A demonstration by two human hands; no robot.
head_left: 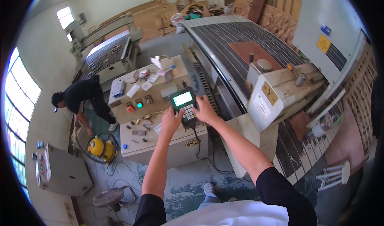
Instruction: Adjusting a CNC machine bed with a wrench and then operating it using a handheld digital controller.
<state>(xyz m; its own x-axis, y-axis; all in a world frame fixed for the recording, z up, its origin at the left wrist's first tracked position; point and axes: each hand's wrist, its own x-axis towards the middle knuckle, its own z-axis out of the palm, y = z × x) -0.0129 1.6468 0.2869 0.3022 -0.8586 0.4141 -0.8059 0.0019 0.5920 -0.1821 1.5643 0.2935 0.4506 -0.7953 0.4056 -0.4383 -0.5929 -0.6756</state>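
Observation:
I hold a black handheld controller (184,106) with a lit green screen and a keypad in front of me, in both hands. My left hand (171,121) grips its lower left side, thumb on the keys. My right hand (205,111) grips its right side. A black cable (199,146) hangs from the controller's bottom toward the floor. Just behind it stands a beige control cabinet (144,106) with coloured push buttons and loose papers on top.
A large router table (224,38) with a slatted bed and a beige gantry head (276,94) is at my right. A person in black (82,96) bends over a yellow pump (100,148) at left. A grey box (60,170), a fan (110,198) and a white stool (334,174) stand nearby.

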